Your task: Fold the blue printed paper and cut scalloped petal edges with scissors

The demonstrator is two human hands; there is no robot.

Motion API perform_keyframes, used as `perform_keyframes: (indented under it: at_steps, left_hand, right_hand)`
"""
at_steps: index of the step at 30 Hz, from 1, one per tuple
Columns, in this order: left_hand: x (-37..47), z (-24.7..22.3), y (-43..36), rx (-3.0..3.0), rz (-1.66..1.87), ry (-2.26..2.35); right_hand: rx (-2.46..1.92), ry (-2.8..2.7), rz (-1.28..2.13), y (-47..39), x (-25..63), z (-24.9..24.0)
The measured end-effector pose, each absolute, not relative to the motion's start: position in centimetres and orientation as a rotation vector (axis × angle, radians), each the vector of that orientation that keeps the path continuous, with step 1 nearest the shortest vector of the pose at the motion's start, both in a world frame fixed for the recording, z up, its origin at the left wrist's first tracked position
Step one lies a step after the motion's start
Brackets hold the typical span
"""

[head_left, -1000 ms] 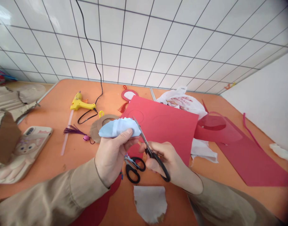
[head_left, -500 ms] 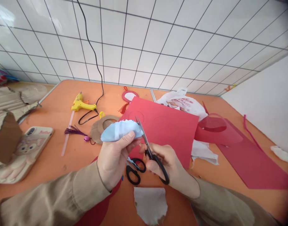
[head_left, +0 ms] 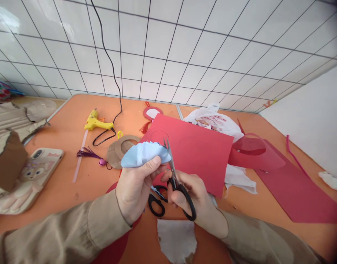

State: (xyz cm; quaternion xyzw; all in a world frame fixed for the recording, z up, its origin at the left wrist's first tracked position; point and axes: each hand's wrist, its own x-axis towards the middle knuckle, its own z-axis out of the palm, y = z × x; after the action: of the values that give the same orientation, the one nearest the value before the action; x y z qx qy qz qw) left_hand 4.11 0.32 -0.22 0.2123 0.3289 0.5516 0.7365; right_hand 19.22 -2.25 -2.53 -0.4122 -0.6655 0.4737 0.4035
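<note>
My left hand (head_left: 139,183) pinches a folded piece of light blue fabric (head_left: 142,153), thumb on top, held up over the table. In my right hand (head_left: 196,194) is a pair of black-handled scissors (head_left: 173,172), blades pointing up and slightly parted at the fabric's right end. A second pair of black-handled scissors (head_left: 156,205) lies on the table beneath my hands, its blades partly hidden. Behind the fabric is a red sheet (head_left: 201,154) with faint circles drawn on it. A cardboard ring (head_left: 113,152) shows just left of the fabric.
On the left are a yellow glue gun (head_left: 98,123) with a black cord, a purple tassel (head_left: 90,153), a phone (head_left: 39,172) and torn cardboard (head_left: 8,157). A white plastic bag (head_left: 215,119) and red sheets (head_left: 292,190) lie to the right. A greyish cloth scrap (head_left: 177,238) sits in front.
The fabric and my left hand have shifted slightly right. My right hand has tilted the scissors more upright, with the blades still near the fabric's right end.
</note>
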Motion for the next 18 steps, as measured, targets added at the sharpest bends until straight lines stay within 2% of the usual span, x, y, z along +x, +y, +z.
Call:
perform_keyframes:
  at_steps: [7, 18]
  left_hand:
    - [4.3, -0.3, 0.1, 0.467, 1.225, 0.664]
    - [4.3, 0.0, -0.2, 0.449, 1.105, 0.691]
  right_hand:
    - [-0.945, -1.563, 1.306, -2.8, 18.8, -3.4]
    - [-0.857, -1.532, 1.271, -3.0, 18.3, -3.9]
